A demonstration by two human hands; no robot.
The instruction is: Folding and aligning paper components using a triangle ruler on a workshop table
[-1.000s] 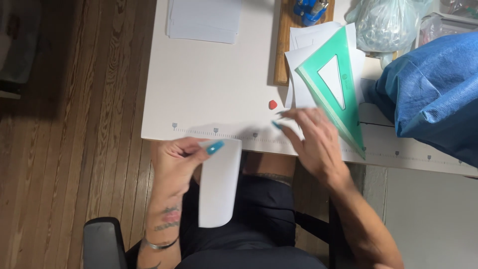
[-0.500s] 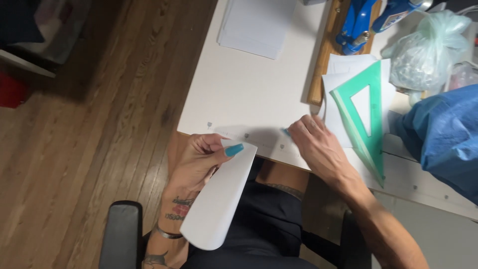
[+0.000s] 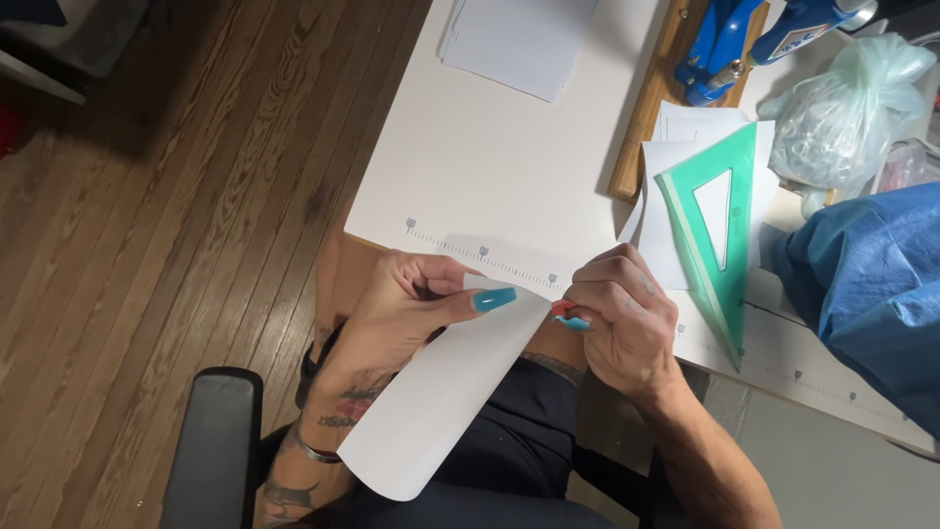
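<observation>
Head view | sheet (image 3: 446, 392) had swung off the table (image 3: 509, 167) edge over the lap, curling, compared with a second ago | left hand (image 3: 406, 309) pinched its top edge | right hand (image 3: 622, 323) closed on a small red piece (image 3: 562, 309), moved in from beside the green triangle (image 3: 720, 245) | folding looked under way.

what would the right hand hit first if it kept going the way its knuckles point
The right hand points up-left along the table edge, so it would probably first meet the white sheet that the left hand pinches; depth is hard to judge.
</observation>
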